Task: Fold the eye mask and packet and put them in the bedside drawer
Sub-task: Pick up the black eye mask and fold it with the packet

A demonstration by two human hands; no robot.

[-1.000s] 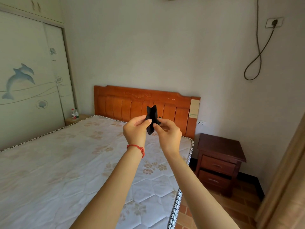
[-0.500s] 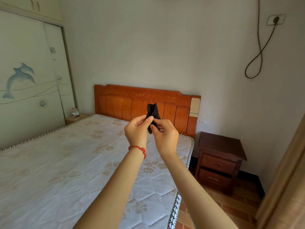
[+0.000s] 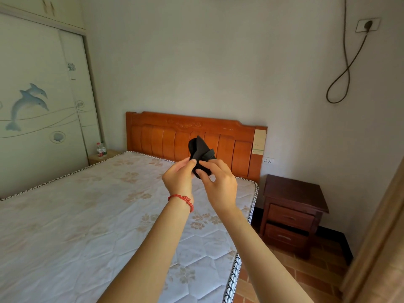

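Bedroom, bare mattress [image 3: 91, 215] below. Both hands, left [image 3: 178, 179] and right [image 3: 219, 184], pinching black eye mask [image 3: 200, 154] midair before headboard [image 3: 166, 136]. Best to align edges, wrap strap snug, then carry to bedside drawer [image 3: 291, 217].

black eye mask [image 3: 200, 152]; red bracelet [image 3: 183, 200]; white floral mattress [image 3: 87, 215]; orange-brown headboard [image 3: 166, 136]; dark brown nightstand [image 3: 293, 213].

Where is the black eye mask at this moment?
In the head view the eye mask is held up mid-frame, pinched between the left hand and right hand, above the mattress and in front of the headboard.
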